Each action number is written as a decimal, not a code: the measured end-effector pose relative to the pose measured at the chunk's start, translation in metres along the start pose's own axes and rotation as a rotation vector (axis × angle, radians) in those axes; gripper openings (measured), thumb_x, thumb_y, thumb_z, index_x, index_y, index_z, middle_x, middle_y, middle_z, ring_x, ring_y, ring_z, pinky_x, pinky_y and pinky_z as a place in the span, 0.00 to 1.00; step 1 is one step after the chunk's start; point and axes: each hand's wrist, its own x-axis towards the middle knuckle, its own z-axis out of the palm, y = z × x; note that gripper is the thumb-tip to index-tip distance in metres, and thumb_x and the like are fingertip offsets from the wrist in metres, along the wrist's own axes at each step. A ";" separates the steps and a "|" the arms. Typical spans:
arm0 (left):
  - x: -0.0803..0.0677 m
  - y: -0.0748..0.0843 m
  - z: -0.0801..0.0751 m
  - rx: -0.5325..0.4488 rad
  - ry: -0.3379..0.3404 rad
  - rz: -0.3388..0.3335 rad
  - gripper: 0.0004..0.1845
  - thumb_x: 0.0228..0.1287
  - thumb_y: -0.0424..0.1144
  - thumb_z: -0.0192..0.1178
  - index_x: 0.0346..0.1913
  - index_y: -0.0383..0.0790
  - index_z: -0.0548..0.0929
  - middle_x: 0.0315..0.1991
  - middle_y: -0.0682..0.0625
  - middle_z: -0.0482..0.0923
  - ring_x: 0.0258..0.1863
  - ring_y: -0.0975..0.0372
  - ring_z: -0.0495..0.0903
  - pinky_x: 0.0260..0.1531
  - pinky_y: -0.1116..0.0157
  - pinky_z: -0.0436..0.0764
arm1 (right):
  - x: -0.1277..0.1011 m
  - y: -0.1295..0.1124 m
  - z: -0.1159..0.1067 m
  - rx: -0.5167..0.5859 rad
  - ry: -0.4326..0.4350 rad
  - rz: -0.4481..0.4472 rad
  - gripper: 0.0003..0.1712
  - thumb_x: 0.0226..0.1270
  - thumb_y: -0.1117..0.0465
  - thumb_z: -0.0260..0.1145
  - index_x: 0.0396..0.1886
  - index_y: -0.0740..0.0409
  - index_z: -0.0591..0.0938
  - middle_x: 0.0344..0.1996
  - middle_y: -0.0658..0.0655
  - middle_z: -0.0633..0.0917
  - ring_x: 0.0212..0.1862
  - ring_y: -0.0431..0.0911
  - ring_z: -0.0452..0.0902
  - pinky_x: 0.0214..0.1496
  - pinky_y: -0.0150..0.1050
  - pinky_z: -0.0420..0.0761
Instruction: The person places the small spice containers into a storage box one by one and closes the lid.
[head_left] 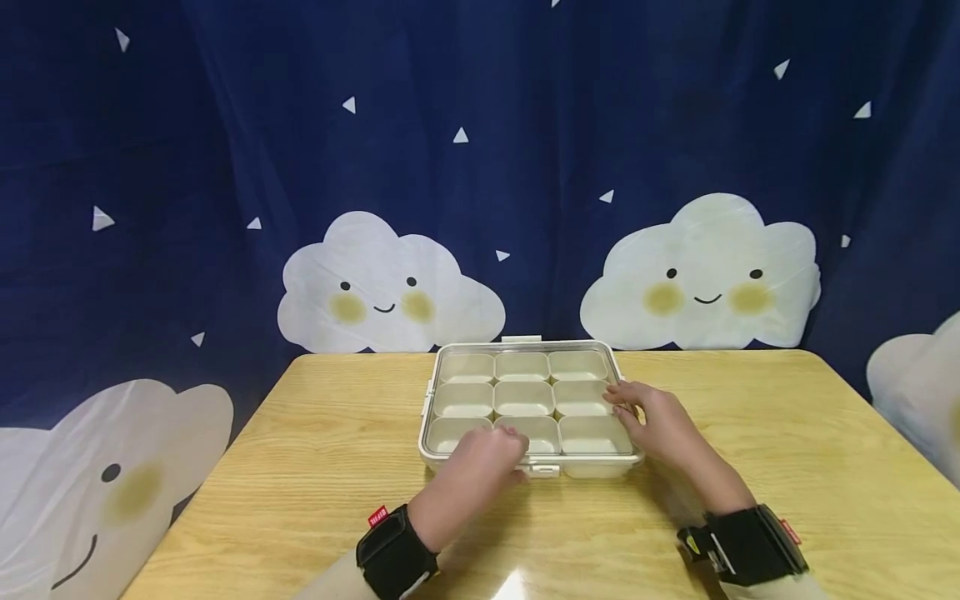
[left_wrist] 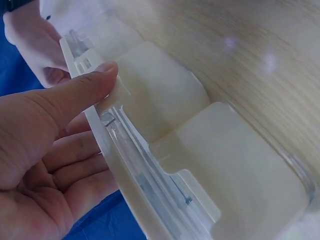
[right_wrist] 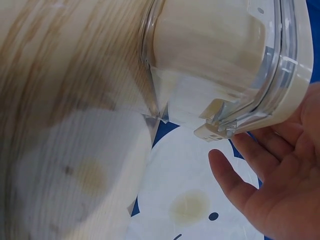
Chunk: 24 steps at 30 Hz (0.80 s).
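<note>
A cream lidded storage box (head_left: pixel 600 460) with a clear top sits on the table, its small square compartments showing through the lid. At its front edge is my left hand (head_left: pixel 480 467), beside the front latch (head_left: pixel 543 471). In the left wrist view, the left thumb (left_wrist: pixel 102 80) lies on the latch area while the fingers curl behind the lid's rim. My right hand (head_left: pixel 652 417) is at the box's right side. Seen from the right wrist, its fingertips touch or nearly touch the lid's edge near a side latch (right_wrist: pixel 215 125), and the thumb (right_wrist: pixel 225 170) stands apart from that latch.
The light wooden table (head_left: pixel 330 433) extends to both sides of the box. Behind it hangs a dark blue curtain (head_left: pixel 540 167) with white clouds and small triangles. Another latch (head_left: pixel 521 338) is on the box's back edge. Black bands (head_left: pixel 397 550) circle both wrists.
</note>
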 end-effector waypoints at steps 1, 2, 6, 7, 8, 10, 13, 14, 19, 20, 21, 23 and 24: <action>-0.001 0.001 0.001 0.017 0.013 0.012 0.17 0.52 0.53 0.76 0.29 0.47 0.83 0.24 0.57 0.76 0.23 0.68 0.76 0.22 0.70 0.77 | -0.001 0.000 0.000 0.001 -0.003 0.008 0.12 0.63 0.76 0.67 0.47 0.71 0.87 0.51 0.69 0.86 0.60 0.67 0.78 0.61 0.63 0.75; -0.002 0.001 0.001 0.038 0.027 0.023 0.17 0.52 0.54 0.76 0.29 0.46 0.83 0.24 0.57 0.77 0.23 0.68 0.76 0.21 0.70 0.77 | -0.002 -0.001 -0.001 0.002 -0.004 0.012 0.12 0.63 0.76 0.67 0.46 0.71 0.87 0.51 0.69 0.86 0.60 0.67 0.78 0.61 0.63 0.75; -0.004 0.002 0.004 0.096 0.068 0.044 0.19 0.53 0.56 0.75 0.31 0.44 0.84 0.28 0.55 0.81 0.23 0.68 0.78 0.21 0.70 0.79 | -0.002 -0.001 0.000 0.002 0.006 -0.006 0.12 0.63 0.76 0.67 0.45 0.71 0.87 0.50 0.69 0.86 0.60 0.67 0.78 0.60 0.62 0.76; -0.004 0.002 0.004 0.096 0.072 0.042 0.19 0.53 0.56 0.75 0.32 0.44 0.84 0.29 0.54 0.83 0.24 0.68 0.79 0.22 0.70 0.80 | -0.002 0.000 0.000 0.002 0.009 -0.014 0.12 0.63 0.77 0.66 0.45 0.71 0.87 0.50 0.69 0.86 0.59 0.67 0.78 0.60 0.62 0.76; -0.004 0.002 0.005 0.095 0.075 0.042 0.19 0.53 0.56 0.75 0.32 0.44 0.84 0.30 0.53 0.83 0.24 0.67 0.80 0.23 0.70 0.80 | -0.002 0.000 0.000 0.000 0.010 -0.020 0.12 0.62 0.77 0.66 0.45 0.71 0.87 0.50 0.69 0.86 0.59 0.67 0.79 0.60 0.62 0.76; -0.004 0.001 0.005 0.082 0.076 0.038 0.18 0.53 0.55 0.75 0.32 0.44 0.84 0.30 0.53 0.83 0.25 0.67 0.80 0.23 0.70 0.81 | -0.001 0.000 0.001 0.000 0.010 -0.024 0.12 0.62 0.77 0.66 0.45 0.71 0.87 0.50 0.70 0.86 0.59 0.67 0.79 0.60 0.62 0.76; -0.004 0.000 0.004 0.058 0.082 0.025 0.18 0.51 0.54 0.76 0.30 0.45 0.83 0.27 0.55 0.80 0.23 0.68 0.77 0.22 0.70 0.79 | -0.001 -0.002 0.001 -0.004 0.005 -0.019 0.12 0.63 0.76 0.66 0.45 0.71 0.87 0.50 0.70 0.86 0.59 0.68 0.79 0.60 0.63 0.76; -0.004 0.001 0.004 0.050 0.080 0.020 0.18 0.51 0.54 0.76 0.29 0.45 0.82 0.25 0.55 0.78 0.22 0.68 0.76 0.22 0.69 0.79 | -0.001 -0.003 0.001 -0.004 0.003 -0.017 0.12 0.63 0.76 0.66 0.45 0.71 0.87 0.50 0.70 0.86 0.59 0.68 0.78 0.60 0.63 0.76; -0.004 0.001 0.004 0.028 0.071 -0.008 0.18 0.49 0.55 0.75 0.28 0.45 0.82 0.24 0.56 0.76 0.22 0.68 0.76 0.22 0.69 0.78 | -0.001 -0.002 0.000 0.000 0.003 -0.021 0.11 0.63 0.76 0.67 0.45 0.70 0.87 0.50 0.69 0.86 0.59 0.68 0.79 0.59 0.63 0.76; -0.004 0.002 0.004 0.028 0.069 -0.010 0.18 0.49 0.55 0.75 0.28 0.46 0.82 0.24 0.56 0.75 0.23 0.68 0.76 0.22 0.69 0.78 | -0.001 -0.002 0.000 -0.001 0.000 -0.023 0.11 0.63 0.76 0.67 0.45 0.70 0.87 0.50 0.68 0.86 0.59 0.68 0.79 0.59 0.63 0.77; -0.004 0.002 0.004 0.030 0.068 -0.013 0.18 0.48 0.55 0.75 0.28 0.46 0.82 0.24 0.56 0.75 0.23 0.68 0.76 0.22 0.69 0.77 | 0.000 -0.001 0.000 -0.006 -0.002 -0.028 0.11 0.63 0.76 0.67 0.45 0.70 0.87 0.49 0.68 0.87 0.59 0.67 0.79 0.59 0.62 0.77; -0.004 0.003 0.004 0.034 0.064 -0.020 0.18 0.48 0.56 0.75 0.28 0.46 0.82 0.23 0.57 0.75 0.23 0.68 0.75 0.22 0.70 0.77 | 0.000 -0.001 -0.002 -0.031 -0.012 -0.048 0.11 0.63 0.75 0.68 0.44 0.69 0.87 0.48 0.67 0.87 0.56 0.67 0.81 0.56 0.62 0.78; -0.003 0.005 0.004 0.045 0.061 -0.023 0.18 0.48 0.56 0.74 0.28 0.46 0.82 0.23 0.57 0.74 0.23 0.69 0.75 0.22 0.70 0.77 | 0.001 -0.001 -0.003 -0.056 -0.022 -0.061 0.10 0.63 0.75 0.68 0.44 0.69 0.87 0.47 0.67 0.87 0.54 0.66 0.82 0.54 0.61 0.80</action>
